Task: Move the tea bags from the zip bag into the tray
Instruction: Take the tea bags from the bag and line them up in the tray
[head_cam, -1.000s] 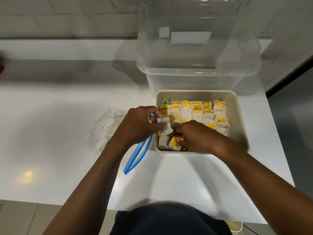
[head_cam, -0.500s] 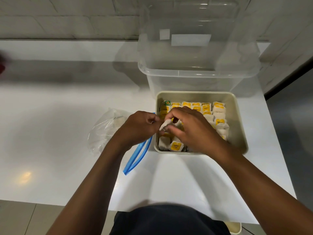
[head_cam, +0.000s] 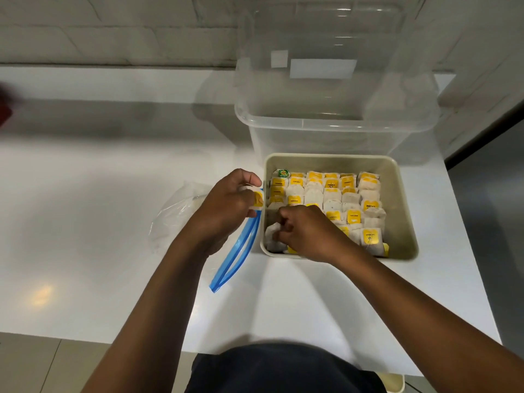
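Tray (head_cam: 402, 211) nearly full of tea bags (head_cam: 331, 194). Right hand (head_cam: 306, 234) pinches white tea bag (head_cam: 273, 236) into near-left corner; left hand (head_cam: 226, 205) clasps yellow-tagged bag (head_cam: 257, 198) beside tray wall. Zip bag (head_cam: 173, 217) under left wrist, contents unclear.

Left of our hands we have open counter (head_cam: 93, 222); ahead, the clear tub (head_cam: 334, 131) blocks us behind the packed tray (head_cam: 402, 211)
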### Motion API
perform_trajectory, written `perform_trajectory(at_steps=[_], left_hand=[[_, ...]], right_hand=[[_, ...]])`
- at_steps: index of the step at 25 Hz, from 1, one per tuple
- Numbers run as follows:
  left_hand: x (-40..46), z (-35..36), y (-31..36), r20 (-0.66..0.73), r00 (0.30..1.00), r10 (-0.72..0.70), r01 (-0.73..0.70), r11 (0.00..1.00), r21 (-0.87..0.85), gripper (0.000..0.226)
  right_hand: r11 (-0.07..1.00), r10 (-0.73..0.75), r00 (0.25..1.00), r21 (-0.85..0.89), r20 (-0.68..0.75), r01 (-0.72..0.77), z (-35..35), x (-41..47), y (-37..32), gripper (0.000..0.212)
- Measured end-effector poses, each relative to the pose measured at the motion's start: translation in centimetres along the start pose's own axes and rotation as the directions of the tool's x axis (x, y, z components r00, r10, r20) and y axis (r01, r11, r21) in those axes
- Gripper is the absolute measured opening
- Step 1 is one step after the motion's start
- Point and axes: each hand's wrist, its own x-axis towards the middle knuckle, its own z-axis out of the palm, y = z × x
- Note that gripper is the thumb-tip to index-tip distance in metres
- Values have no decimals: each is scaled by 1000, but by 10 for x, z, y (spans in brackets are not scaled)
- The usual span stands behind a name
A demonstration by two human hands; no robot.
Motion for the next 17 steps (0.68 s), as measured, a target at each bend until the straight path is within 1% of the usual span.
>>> perform_trajectory(at_steps=[2, 3, 4, 5, 6, 7, 8, 9, 10, 11, 12, 13, 14, 16, 17], left_hand=[[1, 1, -1, -13, 999, 49, -49, 999, -10, 13], [2, 0, -3, -24, 997, 68, -69, 997, -24, 11], [3, 0, -4, -32, 995, 92, -93, 995, -26, 10], [3, 0, -5, -38, 992, 119, -120, 993, -5, 10], [3, 0, -5, -43, 988, 148, -147, 989, 24, 10], [2, 2, -4, -49, 983, 175, -173, 984, 50, 11], [1, 4, -3, -58, 978, 199, -195, 978, 68, 12], [0, 7, -2, -67, 973, 219, -214, 974, 73, 12], [0, 12, 0, -73, 970, 231, -227, 972, 60, 12], [-1, 18, 1, -66, 970, 236, -235, 972, 26, 12], [-1, 26, 2, -43, 971, 237, -238, 971, -19, 12], [-1, 34, 2, -12, 971, 237, -237, 969, -62, 12], [-1, 42, 1, 18, 971, 238, -236, 967, -101, 13], [-2, 54, 0, 66, 971, 231, -217, 962, -169, 15], [-2, 58, -1, 87, 970, 225, -206, 961, -186, 17]], right_hand=[[996, -14, 1000, -92, -1, 14, 4, 4, -1, 18], [993, -17, 1000, -119, 11, 18, 4, 5, -3, 15], [992, -16, 999, -126, 30, 20, 3, 5, -3, 17], [995, -11, 999, -98, 37, 15, -3, 3, -3, 14], [999, -12, 1000, -35, 13, 12, -12, 1, -1, 9], [999, -3, 999, 41, -39, 5, -24, -1, 1, 11], [988, 18, 995, 151, -98, -3, -38, -5, 5, 13], [954, 28, 991, 300, -132, 13, -51, -9, 8, 15], [886, 22, 993, 463, -113, 33, -63, -16, 9, 22], [801, -7, 998, 598, -63, 44, -72, -23, 10, 31], [733, -34, 999, 679, -13, 34, -77, -30, 10, 37], [699, -49, 999, 715, 12, 26, -79, -36, 12, 37], [690, -38, 999, 724, 4, 23, -79, -39, 13, 31], [709, 21, 997, 704, -71, 35, -78, -40, 22, 14], [729, 39, 994, 684, -101, 41, -78, -39, 28, 10]])
